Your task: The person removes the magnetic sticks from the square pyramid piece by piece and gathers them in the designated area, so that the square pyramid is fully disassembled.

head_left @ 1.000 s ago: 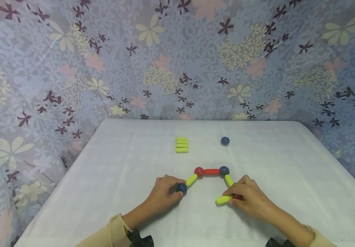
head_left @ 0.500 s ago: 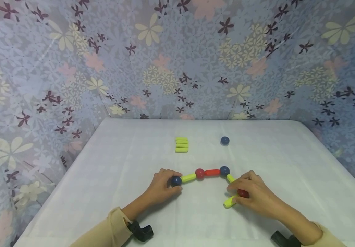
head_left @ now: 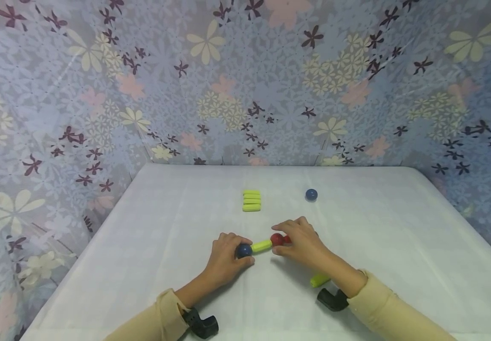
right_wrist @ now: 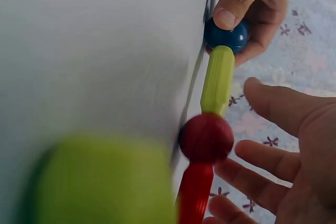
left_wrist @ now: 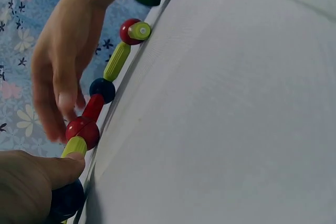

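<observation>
A chain of coloured balls and ribbed rods lies on the white table. My left hand (head_left: 224, 260) pinches the blue ball (head_left: 244, 250) at its left end. From there run a yellow-green rod (head_left: 261, 246), a red ball (head_left: 277, 239), a red rod (left_wrist: 93, 107), a second blue ball (left_wrist: 102, 90), another yellow-green rod (left_wrist: 116, 61) and a second red ball (left_wrist: 129, 31) with an end rod (head_left: 320, 280). My right hand (head_left: 303, 244) spreads its fingers around the first red ball; whether they touch it I cannot tell. In the head view it hides the chain's right part.
Several loose yellow-green rods (head_left: 251, 201) lie side by side farther back on the white table (head_left: 177, 213). A lone blue ball (head_left: 311, 194) sits to their right. Floral cloth (head_left: 245, 85) hangs behind the table.
My left hand has shifted slightly left and away from me with its blue ball, swinging the rod flatter. My right hand has let go of the second red ball and moved left to the first.
</observation>
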Demonstrator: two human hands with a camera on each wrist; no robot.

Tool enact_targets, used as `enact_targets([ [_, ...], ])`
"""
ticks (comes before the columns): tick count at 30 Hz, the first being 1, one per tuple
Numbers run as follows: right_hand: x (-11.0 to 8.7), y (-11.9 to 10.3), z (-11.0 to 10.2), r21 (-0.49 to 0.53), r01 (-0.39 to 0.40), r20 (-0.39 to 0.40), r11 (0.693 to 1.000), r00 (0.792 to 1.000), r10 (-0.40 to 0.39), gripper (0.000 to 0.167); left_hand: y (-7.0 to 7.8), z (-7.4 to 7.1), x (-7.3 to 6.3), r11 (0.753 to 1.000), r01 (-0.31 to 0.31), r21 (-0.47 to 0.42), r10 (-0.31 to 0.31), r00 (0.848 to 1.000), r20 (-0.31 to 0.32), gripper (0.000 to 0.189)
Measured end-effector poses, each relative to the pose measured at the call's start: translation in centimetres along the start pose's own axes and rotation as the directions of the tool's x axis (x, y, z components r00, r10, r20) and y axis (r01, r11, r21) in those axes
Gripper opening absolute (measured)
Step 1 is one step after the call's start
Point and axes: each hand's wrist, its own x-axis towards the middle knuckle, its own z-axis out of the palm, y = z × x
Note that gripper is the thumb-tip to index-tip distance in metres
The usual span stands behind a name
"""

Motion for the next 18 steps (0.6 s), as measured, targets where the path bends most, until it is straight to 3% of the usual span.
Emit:
enact_targets([
  [7,1.4,-0.6,1.1,-0.008,-0.037,0.117,0.999,0.992,0.038,0.044,0.0,0.1,0.1,1.0,-0.002,0.008,0.002,1.0,0.01,0.034],
  [18,-0.4,0.7,1.1,-0.049,0.072,0.063,0.996,0.996,-0.069,0.028,0.5,0.3,0.4,1.0,-0.031,-0.005,0.031,0.999,0.021,0.036],
])
